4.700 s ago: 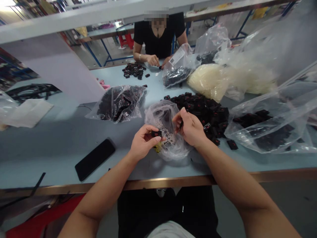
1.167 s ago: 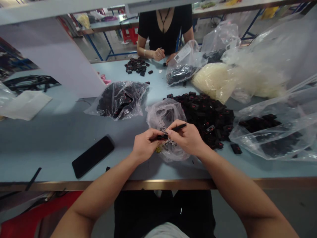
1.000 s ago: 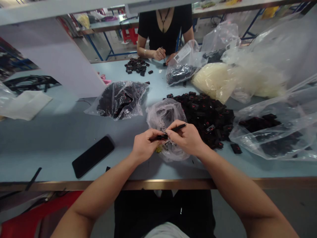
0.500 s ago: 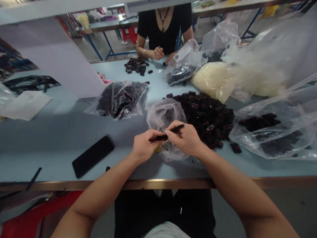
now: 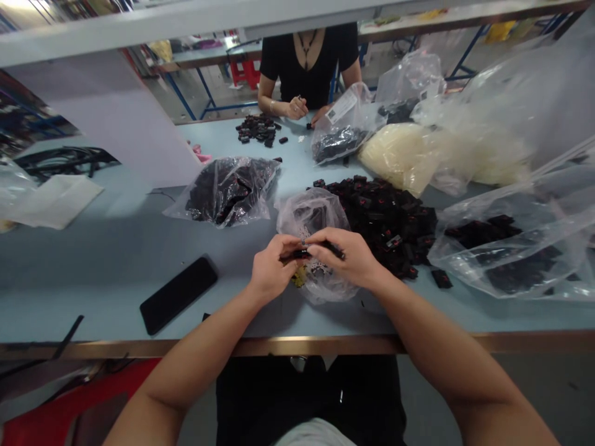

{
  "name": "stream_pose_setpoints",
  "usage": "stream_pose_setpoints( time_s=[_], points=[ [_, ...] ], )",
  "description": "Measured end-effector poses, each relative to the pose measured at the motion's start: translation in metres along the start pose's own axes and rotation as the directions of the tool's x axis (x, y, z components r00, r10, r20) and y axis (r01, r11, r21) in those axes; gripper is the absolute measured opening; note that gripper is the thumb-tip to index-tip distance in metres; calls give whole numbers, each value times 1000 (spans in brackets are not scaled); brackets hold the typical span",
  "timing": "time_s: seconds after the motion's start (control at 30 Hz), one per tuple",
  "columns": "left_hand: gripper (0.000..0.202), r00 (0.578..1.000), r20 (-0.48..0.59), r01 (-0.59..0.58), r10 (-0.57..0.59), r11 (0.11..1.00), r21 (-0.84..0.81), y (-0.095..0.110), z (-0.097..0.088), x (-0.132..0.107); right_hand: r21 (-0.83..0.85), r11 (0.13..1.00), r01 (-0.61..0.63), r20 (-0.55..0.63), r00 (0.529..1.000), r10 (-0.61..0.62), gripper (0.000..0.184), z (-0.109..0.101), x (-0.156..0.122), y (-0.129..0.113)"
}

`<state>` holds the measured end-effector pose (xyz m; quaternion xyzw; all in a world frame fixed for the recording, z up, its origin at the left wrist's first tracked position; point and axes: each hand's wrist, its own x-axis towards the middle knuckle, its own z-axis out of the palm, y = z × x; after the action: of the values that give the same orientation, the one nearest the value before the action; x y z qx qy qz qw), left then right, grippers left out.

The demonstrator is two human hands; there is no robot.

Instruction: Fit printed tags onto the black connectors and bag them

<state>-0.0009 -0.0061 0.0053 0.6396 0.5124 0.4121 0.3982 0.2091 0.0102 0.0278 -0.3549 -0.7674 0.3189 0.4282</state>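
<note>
Over an open clear plastic bag, my left hand pinches a small black plastic part between thumb and fingers. My right hand is closed around a slim black tool, its fingertips meeting the black part; the tool's working tip is hidden. Small white pieces and some yellow ones show in the bag below the hands. Beside my right hand spreads a large pile of black plastic parts, some with red marks.
A black phone lies on the left. Bags of black parts stand at the left and right, with a bag of cream-coloured pieces behind. Across the table a person's hand works near a smaller black pile.
My right fingers have shifted over the black part, and the slim tool has swung lower, more under the hand. The whole view has tilted up slightly.
</note>
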Motion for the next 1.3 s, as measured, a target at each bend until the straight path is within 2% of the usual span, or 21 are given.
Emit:
stream_pose_setpoints(
  time_s=[0.1,0.23,0.3,0.33,0.4,0.47,0.6,0.7,0.77,0.83,0.93,1.0,1.17,1.3],
  points=[
    [29,1000,-5,15,-15,999,30,2,0,0,-126,990,58,95,994,-46,14,3,-1,2],
    [32,1000,4,-4,4,999,45,0,-1,0,-228,970,84,109,992,-60,15,-1,0,-1],
    [34,999,-9,-35,35,999,2,-2,0,0,-309,950,48,1,999,-51,17,-12,1,-1],
    [35,998,-27,-49,49,998,-25,-4,0,0,-370,929,5,-98,994,-45,19,-21,2,0],
    [36,993,-98,-77,71,995,-56,-5,0,1,-504,854,-127,-313,949,-43,21,-41,4,6],
    [35,979,-180,-102,96,994,-28,-5,-1,2,-586,768,-258,-462,885,-54,23,-62,5,18],
    [27,940,-306,-125,152,987,104,-5,-9,10,-621,677,-396,-607,789,-94,32,-91,4,44],
    [24,911,-384,-79,152,977,199,-8,-23,22,-622,674,-397,-644,749,-153,39,-94,3,51],
    [23,880,-453,-12,140,962,272,-11,-36,32,-632,677,-378,-637,751,-175,41,-89,4,48],
    [19,857,-493,45,148,933,358,-15,-51,43,-651,670,-356,-609,772,-183,40,-81,5,43],
    [16,865,-472,139,169,823,550,-21,-72,56,-698,651,-300,-533,824,-191,39,-67,6,35],
    [22,876,-456,205,157,734,647,-26,-82,61,-728,637,-256,-477,856,-202,38,-59,6,31],
    [45,932,-358,251,48,626,739,-36,-87,65,-776,608,-170,-384,891,-241,34,-43,4,29],
    [50,938,-343,323,-58,512,796,-40,-83,65,-801,586,-122,-327,909,-257,33,-37,4,28]
  ],
)
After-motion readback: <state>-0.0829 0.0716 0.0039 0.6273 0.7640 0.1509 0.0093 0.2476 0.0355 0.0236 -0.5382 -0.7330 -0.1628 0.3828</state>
